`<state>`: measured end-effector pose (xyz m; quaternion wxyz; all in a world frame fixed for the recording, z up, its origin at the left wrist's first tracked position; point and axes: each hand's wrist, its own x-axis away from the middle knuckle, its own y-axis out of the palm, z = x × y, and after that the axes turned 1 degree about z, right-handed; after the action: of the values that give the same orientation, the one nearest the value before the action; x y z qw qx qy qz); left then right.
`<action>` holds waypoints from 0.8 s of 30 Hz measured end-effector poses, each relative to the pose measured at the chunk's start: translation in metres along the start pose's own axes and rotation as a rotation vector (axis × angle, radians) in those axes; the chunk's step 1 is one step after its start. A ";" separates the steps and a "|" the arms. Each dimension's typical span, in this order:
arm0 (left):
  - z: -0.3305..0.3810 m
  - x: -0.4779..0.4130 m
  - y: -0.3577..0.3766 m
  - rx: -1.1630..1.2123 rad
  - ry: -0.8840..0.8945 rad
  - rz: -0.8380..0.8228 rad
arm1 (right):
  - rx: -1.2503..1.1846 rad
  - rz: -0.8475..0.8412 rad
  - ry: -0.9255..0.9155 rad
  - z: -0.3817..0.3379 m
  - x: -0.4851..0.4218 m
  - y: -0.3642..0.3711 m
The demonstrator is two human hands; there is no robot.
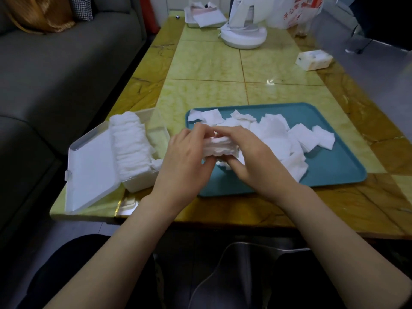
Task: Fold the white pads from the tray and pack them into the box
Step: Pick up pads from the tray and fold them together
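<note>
A grey sofa (66, 70) flanks the yellow table (223, 68), a small white carton (314, 59) on it.

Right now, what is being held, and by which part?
A stack of white pads, held between both hands: the left hand grips its left end, the right hand its right end.

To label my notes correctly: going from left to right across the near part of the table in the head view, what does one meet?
Box lid → folded pads in the box → left hand → held stack of pads → right hand → loose pads → tray.
</note>
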<state>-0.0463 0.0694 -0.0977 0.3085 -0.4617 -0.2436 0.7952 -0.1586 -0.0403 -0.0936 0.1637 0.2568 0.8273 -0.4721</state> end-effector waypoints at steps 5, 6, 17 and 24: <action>-0.017 0.002 -0.023 -0.040 -0.052 -0.031 | 0.025 0.104 0.042 -0.001 -0.004 0.002; -0.022 0.001 -0.029 -0.094 -0.078 -0.063 | -0.031 0.177 0.083 -0.004 -0.007 0.002; -0.050 0.025 -0.062 -0.453 -0.160 -0.286 | -0.151 -0.083 0.167 -0.046 -0.072 0.048; -0.053 0.028 -0.069 -0.445 -0.180 -0.296 | 0.299 -0.435 -0.019 -0.051 -0.093 0.052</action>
<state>0.0079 0.1422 -0.0913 0.2896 -0.4051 -0.5034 0.7061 -0.0537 0.0011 -0.0564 0.0260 0.0897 0.7824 -0.6157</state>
